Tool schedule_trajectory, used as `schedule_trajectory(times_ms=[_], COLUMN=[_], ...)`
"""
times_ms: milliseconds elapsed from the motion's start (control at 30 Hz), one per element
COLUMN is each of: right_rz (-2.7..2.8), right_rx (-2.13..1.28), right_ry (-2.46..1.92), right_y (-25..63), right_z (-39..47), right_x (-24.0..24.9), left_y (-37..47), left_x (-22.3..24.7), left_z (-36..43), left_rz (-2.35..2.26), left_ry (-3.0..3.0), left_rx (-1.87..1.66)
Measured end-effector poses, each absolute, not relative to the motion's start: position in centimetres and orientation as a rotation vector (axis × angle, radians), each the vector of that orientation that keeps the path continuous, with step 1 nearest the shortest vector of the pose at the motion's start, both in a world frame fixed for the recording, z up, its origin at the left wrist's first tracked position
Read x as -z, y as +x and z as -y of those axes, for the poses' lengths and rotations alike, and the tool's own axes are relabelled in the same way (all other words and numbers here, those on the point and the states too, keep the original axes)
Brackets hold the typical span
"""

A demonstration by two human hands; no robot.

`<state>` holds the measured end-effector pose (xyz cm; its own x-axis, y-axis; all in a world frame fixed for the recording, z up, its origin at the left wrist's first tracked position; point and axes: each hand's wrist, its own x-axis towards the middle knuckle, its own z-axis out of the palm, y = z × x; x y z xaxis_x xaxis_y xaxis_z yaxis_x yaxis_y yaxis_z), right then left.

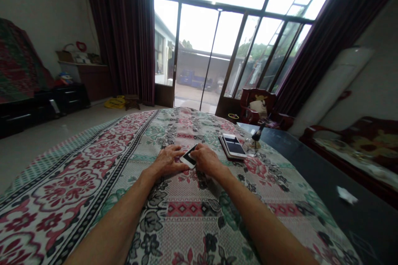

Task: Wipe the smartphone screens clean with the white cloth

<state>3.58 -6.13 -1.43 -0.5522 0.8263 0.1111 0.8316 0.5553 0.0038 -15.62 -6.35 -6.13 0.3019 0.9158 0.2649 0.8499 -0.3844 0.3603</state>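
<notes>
White rectangular smartphone with dark screen (pixel 188 159) sits between left hand (pixel 168 159), spread at its edge, and right hand (pixel 207 159), curled over it; grips unclear. Handling seems unfinished; a stack of slim white-framed devices (pixel 234 147) lies beyond right hand, untouched.

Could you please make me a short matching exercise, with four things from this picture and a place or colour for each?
1. Phone
2. Left curtain
3. White scrap
4. Phone stack

A. On the dark surface
B. Between left hand and right hand
C. Dark purple
D. On the cloth, right of both hands

Pairs: 1-B, 2-C, 3-A, 4-D
</notes>
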Motion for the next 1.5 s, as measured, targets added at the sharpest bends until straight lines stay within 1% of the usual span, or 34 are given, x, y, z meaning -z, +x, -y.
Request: schedule_trajectory(times_ms=[133, 333, 467, 767, 1100, 1233, 1333, 1500], right_rz=[2.689, 2.468, 2.405, 2.379, 2.702, 2.794, 2.729, 2.518], right_rx=[0.000, 0.160, 0.160, 0.117, -0.073, -0.145, -0.116, 0.125], right_ry=[-1.358, -1.656, -1.753, -1.536, -1.196, -1.052, -1.215, -1.557], right_y=[3.3, 5.1, 5.8, 5.2, 3.4, 3.3, 4.0, 5.2], right_z=[6.1, 4.2, 4.0, 3.8, 6.3, 6.0, 5.1, 4.3], right_x=[1.5, 2.1, 2.2, 2.8, 0.9, 0.9, 1.2, 2.1], left_y=[-15.6, -15.7, -15.7, -15.7, -15.7, -15.8, -15.8, -15.7], left_x=[6.1, 5.9, 5.9, 6.0, 6.5, 6.4, 6.2, 6.2], left_z=[6.3, 6.4, 6.4, 6.3, 6.0, 6.0, 6.2, 6.2], left_rz=[-1.626, -1.614, -1.622, -1.619, -1.613, -1.600, -1.605, -1.613], left_ry=[2.431, 2.418, 2.413, 2.430, 2.421, 2.422, 2.414, 2.402], left_rx=[-0.647, -0.645, -0.649, -0.662, -0.679, -0.680, -0.678, -0.678])
